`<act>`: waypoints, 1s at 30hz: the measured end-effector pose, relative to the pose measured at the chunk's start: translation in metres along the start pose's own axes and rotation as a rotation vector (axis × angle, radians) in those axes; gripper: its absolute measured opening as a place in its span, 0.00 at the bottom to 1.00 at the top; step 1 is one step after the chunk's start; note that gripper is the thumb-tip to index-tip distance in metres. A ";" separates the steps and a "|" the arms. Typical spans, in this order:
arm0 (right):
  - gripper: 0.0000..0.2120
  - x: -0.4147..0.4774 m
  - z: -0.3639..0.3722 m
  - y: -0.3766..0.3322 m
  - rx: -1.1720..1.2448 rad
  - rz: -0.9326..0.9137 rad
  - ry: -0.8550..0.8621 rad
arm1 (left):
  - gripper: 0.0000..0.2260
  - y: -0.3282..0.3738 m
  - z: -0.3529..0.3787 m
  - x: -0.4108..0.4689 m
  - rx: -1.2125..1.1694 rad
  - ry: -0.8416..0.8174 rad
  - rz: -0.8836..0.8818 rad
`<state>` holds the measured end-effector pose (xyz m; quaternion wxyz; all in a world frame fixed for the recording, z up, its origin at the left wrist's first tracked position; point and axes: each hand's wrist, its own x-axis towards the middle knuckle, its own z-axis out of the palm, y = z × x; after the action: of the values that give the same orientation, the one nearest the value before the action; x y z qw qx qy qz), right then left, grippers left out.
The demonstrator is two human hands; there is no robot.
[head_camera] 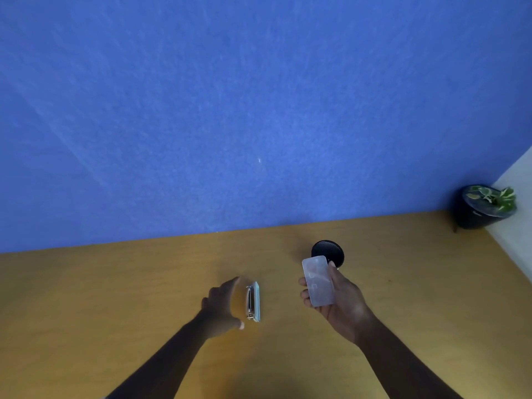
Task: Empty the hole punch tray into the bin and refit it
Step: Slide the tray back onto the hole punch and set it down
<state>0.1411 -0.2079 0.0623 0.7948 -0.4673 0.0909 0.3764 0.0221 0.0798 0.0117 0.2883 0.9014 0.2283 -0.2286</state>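
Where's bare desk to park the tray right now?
Free: the wide desk stretch left of the left hand, and the patch between the bin and plant pot. Crowded: centre, where the hole punch sits between the left hand and the right hand holding the tray.

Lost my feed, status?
Right hand holds tray near bin. Left hand open beside punch. Nothing blocking.

Bare desk (115,298) all round; only the bin (331,250) and plant (486,207) obstruct.
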 end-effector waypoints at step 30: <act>0.26 -0.020 0.013 0.032 -0.011 0.029 0.108 | 0.45 -0.004 0.038 0.022 0.018 0.282 0.210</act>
<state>0.1024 -0.1991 0.0580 0.7805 -0.4901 0.1382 0.3626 0.0265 0.0655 -0.0296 0.2675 0.9460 0.1690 -0.0705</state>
